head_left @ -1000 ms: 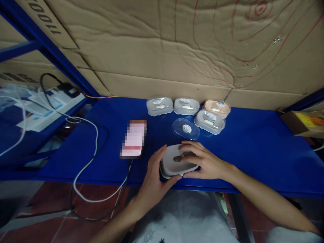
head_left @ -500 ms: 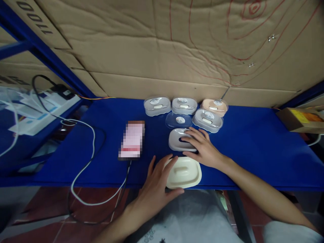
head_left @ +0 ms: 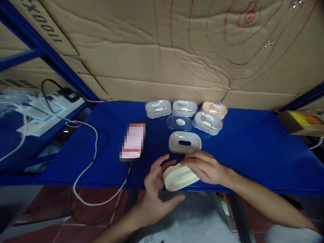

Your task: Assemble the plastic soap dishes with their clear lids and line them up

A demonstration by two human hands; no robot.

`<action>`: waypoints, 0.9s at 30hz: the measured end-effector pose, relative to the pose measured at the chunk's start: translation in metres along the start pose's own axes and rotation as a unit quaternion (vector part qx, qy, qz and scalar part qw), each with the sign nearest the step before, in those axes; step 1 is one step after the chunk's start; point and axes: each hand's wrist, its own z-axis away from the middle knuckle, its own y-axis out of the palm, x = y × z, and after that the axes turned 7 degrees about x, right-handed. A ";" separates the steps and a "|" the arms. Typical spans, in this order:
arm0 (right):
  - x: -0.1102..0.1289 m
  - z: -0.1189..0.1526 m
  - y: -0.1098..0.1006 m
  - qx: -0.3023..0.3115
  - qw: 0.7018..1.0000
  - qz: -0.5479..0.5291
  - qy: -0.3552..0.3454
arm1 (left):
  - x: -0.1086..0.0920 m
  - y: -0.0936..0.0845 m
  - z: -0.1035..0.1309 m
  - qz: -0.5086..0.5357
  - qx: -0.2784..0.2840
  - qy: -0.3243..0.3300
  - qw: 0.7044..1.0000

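A cream soap dish is tilted near the table's front edge, its far side raised. My right hand has its fingers closed over the dish's right and far edge. My left hand is open around the left end, thumb and fingers spread; whether a fingertip touches the dish, I cannot tell. Just behind lies a grey soap dish insert with an oval slot. Beyond it, a clear lid with a round sticker lies on the table.
Several lidded soap dishes, such as a grey one and a peach one, stand at the back. A phone on a cable lies left on the blue table. A power strip and a carton flank it.
My right hand has moved from the grey insert down onto the cream dish. The dish has tipped from lying flat. My left hand has opened wider beside it.
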 end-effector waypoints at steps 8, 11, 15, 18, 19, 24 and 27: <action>-0.013 -0.005 -0.005 -0.025 0.986 -0.121 0.114 | -0.008 0.008 -0.016 0.456 0.021 -0.402 0.794; -0.034 -0.002 -0.011 0.016 0.989 -0.024 0.146 | -0.003 0.008 -0.018 0.494 -0.012 -0.435 0.753; -0.050 0.002 -0.010 0.128 0.978 0.132 0.102 | -0.003 0.000 -0.019 0.540 -0.046 -0.445 0.713; -0.045 0.002 -0.007 0.104 0.975 0.179 0.077 | -0.008 -0.006 -0.023 0.555 -0.080 -0.444 0.699; -0.041 0.002 -0.007 0.080 0.978 0.176 0.076 | -0.010 -0.008 -0.025 0.556 -0.089 -0.444 0.697; -0.020 -0.001 -0.013 0.017 0.990 0.111 0.080 | -0.016 -0.011 -0.031 0.558 -0.051 -0.418 0.715; -0.017 -0.001 -0.015 0.010 0.989 0.112 0.097 | -0.019 -0.008 -0.029 0.555 -0.016 -0.422 0.717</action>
